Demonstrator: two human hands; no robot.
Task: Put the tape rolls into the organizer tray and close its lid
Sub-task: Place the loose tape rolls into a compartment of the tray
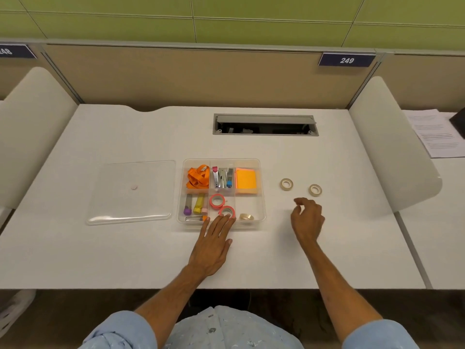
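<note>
the clear lid lay flat on the bench, well to the left of the left hand, nothing lying between. that hand lay flat and released, fingertips touching a pink tape roll in the organizer tray, another pink roll just beyond. the right hand hovered loosely curled, empty; two beige tape rolls sat just beyond it, apart.
</note>
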